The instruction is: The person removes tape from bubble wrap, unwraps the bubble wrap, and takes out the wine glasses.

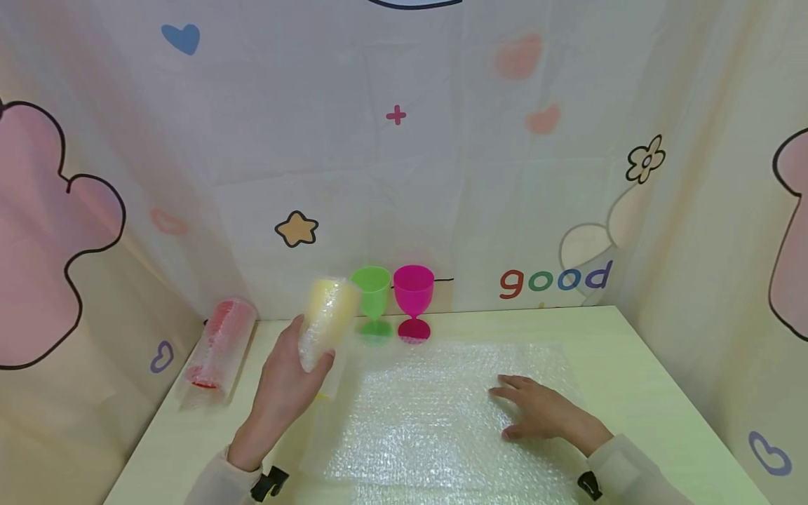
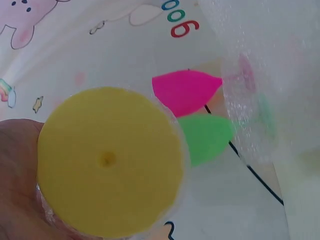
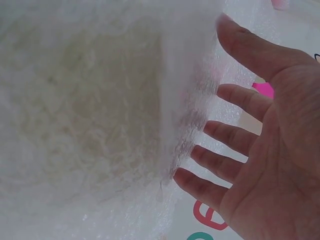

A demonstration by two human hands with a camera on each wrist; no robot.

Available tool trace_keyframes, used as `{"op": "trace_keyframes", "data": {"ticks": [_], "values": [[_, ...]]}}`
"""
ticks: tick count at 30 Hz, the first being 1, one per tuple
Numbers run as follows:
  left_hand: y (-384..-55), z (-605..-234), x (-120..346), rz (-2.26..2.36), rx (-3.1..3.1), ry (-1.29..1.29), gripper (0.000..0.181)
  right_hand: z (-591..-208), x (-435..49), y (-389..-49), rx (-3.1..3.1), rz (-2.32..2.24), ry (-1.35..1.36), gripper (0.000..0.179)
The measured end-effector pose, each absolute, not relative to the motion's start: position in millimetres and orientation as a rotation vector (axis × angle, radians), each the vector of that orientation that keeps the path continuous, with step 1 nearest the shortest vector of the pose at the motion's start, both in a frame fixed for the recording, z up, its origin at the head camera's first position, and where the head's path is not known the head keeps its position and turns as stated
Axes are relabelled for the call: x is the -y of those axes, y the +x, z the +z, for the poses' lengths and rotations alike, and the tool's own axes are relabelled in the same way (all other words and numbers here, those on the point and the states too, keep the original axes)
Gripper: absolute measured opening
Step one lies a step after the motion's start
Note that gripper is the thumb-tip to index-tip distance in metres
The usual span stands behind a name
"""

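Note:
My left hand (image 1: 287,375) grips a yellow goblet (image 1: 331,305) rolled in bubble wrap, tilted above the table's left part. Its round yellow base (image 2: 110,160) fills the middle of the left wrist view, with the wrap's edge around it. A flat bubble wrap sheet (image 1: 416,421) lies across the middle of the table. Over the sheet's right part is my right hand (image 1: 543,410), fingers spread and holding nothing. In the right wrist view its fingertips (image 3: 187,180) are right at the edge of the bubble wrap (image 3: 90,100).
A green goblet (image 1: 372,287) and a pink goblet (image 1: 414,287) stand upright at the table's back edge, behind the sheet. At the far left lies a red object (image 1: 217,337) rolled in bubble wrap. A printed curtain (image 1: 404,175) encloses the table's back and sides.

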State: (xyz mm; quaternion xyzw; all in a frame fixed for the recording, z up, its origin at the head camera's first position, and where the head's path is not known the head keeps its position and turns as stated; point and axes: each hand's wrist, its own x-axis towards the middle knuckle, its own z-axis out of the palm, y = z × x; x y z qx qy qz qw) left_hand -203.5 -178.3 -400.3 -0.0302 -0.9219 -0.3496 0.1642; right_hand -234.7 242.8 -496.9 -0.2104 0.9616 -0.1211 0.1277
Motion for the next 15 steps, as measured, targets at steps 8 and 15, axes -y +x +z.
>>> {"op": "trace_keyframes", "data": {"ticks": [8, 15], "values": [[-201, -417, 150, -1.012, 2.579, -0.209, 0.076, -495, -243, -234, -2.798, -0.367, -0.635, 0.077], [-198, -430, 127, -1.063, 2.633, -0.218, 0.077, -494, -243, -233, -2.804, -0.368, -0.663, 0.076]]}}
